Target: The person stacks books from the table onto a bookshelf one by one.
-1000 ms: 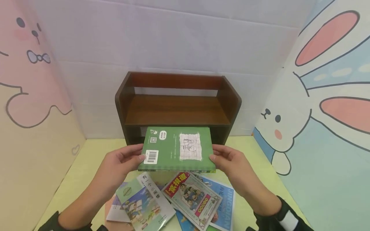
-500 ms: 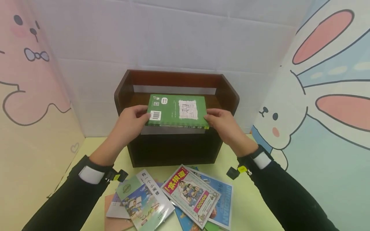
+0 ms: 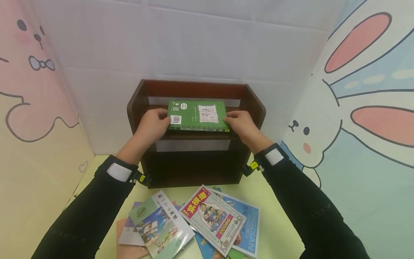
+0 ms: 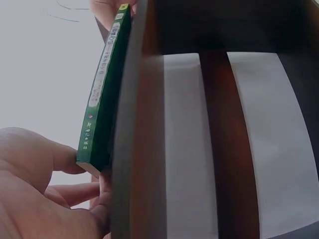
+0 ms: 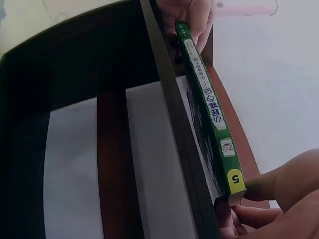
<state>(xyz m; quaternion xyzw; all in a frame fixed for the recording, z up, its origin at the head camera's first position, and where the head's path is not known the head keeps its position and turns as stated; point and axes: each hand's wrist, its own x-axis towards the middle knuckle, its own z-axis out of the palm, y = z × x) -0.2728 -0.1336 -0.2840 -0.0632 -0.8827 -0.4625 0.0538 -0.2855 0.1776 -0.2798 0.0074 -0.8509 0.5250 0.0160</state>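
Note:
A green book (image 3: 197, 115) lies flat, back cover up, over the upper shelf of a dark brown bookshelf (image 3: 194, 167). My left hand (image 3: 153, 124) pinches its left end, thumb on top and fingers beneath. At the opposite end my right hand (image 3: 242, 126) pinches it the same way. The spine faces me; in the right wrist view the book (image 5: 212, 114) shows a yellow "5" label by the right thumb. Seen from the left wrist, the book (image 4: 102, 94) is close over the shelf board (image 4: 128, 119), with the left fingertips between them.
Several books lie overlapping on the pale yellow table (image 3: 275, 216) in front of the shelf, among them a green-and-white book (image 3: 166, 226), a comic-covered book (image 3: 213, 219) and a blue book (image 3: 250, 230). Printed walls (image 3: 372, 144) stand at both sides, a white cloth (image 3: 200, 43) behind.
Both hands have carried the green book forward from in front of the bookshelf to over its upper shelf. The books on the table stay put.

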